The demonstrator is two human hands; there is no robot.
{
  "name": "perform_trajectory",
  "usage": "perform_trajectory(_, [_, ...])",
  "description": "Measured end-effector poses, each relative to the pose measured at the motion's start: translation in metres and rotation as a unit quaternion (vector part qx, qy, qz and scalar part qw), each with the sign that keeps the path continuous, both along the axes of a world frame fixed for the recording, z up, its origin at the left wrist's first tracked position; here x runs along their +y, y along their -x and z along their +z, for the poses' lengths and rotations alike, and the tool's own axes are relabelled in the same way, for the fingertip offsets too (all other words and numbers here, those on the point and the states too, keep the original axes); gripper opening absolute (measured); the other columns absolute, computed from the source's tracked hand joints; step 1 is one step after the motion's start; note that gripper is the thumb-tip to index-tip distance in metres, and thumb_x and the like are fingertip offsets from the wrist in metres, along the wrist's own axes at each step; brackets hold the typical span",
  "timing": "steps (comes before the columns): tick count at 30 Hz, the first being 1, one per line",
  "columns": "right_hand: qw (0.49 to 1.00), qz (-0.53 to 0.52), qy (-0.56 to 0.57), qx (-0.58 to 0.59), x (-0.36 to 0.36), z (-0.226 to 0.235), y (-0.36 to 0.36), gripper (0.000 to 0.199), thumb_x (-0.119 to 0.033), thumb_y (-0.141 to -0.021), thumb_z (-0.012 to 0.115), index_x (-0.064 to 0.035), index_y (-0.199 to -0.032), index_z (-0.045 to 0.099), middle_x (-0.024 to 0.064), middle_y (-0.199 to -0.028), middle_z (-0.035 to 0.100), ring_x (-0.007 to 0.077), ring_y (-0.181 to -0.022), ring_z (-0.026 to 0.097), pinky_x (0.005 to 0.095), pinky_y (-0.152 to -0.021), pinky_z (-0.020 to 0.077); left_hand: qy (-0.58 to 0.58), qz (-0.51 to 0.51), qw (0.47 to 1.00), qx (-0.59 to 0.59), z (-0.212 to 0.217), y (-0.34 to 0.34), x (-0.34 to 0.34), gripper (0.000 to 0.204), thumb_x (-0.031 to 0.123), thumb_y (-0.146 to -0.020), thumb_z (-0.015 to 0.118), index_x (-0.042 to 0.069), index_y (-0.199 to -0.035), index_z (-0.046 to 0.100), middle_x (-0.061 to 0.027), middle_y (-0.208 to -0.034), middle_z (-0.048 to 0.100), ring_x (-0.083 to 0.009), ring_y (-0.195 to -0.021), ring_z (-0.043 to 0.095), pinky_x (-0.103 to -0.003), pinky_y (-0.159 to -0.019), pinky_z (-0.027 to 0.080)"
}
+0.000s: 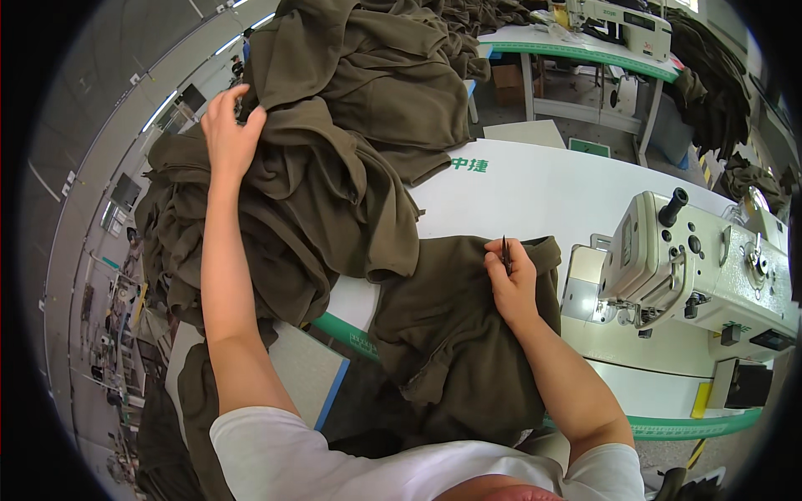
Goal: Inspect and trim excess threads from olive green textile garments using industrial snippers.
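My left hand is stretched out over a tall heap of olive-brown fabric pieces. Its fingers are spread and curve at the heap's far-left edge; I cannot tell whether the fingertips touch the cloth. In my right hand is a small dark pointed tool, thread snips or tweezers, with its tip upward. That hand rests on a separate olive-brown garment piece, which lies on the white table and hangs over its front edge toward my lap.
A white sewing machine stands right of the garment piece, on the white table with its green edge. A grey board with a blue edge is at the lower left. Beyond is another sewing table with a machine and more dark cloth.
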State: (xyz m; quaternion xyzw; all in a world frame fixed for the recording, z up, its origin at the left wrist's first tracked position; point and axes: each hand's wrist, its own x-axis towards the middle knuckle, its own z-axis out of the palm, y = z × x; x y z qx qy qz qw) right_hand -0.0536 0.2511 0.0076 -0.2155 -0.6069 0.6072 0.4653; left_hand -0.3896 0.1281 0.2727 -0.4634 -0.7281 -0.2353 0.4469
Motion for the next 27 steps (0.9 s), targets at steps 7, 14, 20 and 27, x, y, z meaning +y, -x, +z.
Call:
perform_trajectory(7, [0.999,0.016,0.02,-0.019,-0.001,0.006,-0.004,0.008,-0.008,-0.09,0.055,-0.0021,-0.096,0.056,-0.003,-0.075,0.053,0.0026,-0.066,0.045,0.0185,-0.06,0.0374,0.142,-0.102,0.953,-0.248,-0.012,0.037,0.177,0.061,0.038,-0.075,0.065,0.006,-0.126,0.055,-0.0192,-0.134,0.047,-0.0317,-0.125,0.045,-0.037,-0.103,0.037])
perform_trajectory(14, [0.999,0.025,0.021,-0.014,-0.001,0.001,-0.002,0.01,-0.006,-0.09,0.056,-0.0019,-0.099,0.056,-0.0019,-0.08,0.055,0.0028,-0.07,0.047,0.0187,-0.062,0.0391,0.111,0.088,0.98,-0.14,-0.058,0.111,0.248,0.071,0.042,-0.072,0.064,0.012,-0.134,0.047,-0.022,-0.145,0.032,-0.0357,-0.131,0.037,-0.042,-0.106,0.033])
perform_trajectory(20, [0.999,0.018,0.014,-0.043,0.003,-0.002,-0.009,0.011,-0.008,-0.091,0.057,-0.0019,-0.1,0.056,-0.0026,-0.08,0.054,0.0029,-0.072,0.047,0.019,-0.064,0.0397,0.142,0.081,0.951,-0.263,-0.061,0.118,0.265,0.071,0.021,-0.078,0.062,0.026,-0.143,0.036,-0.015,-0.155,-0.002,-0.0347,-0.122,0.049,-0.042,-0.099,0.043])
perform_trajectory(27, [0.997,0.037,-0.029,-0.062,0.002,0.003,-0.003,0.014,-0.01,-0.091,0.057,-0.0017,-0.102,0.056,-0.0017,-0.08,0.054,0.004,-0.071,0.046,0.0202,-0.065,0.04,0.191,0.15,0.944,-0.225,-0.054,0.164,0.277,0.068,0.019,-0.078,0.06,0.026,-0.143,0.037,-0.01,-0.157,-0.003,-0.0343,-0.102,0.062,-0.042,-0.088,0.049])
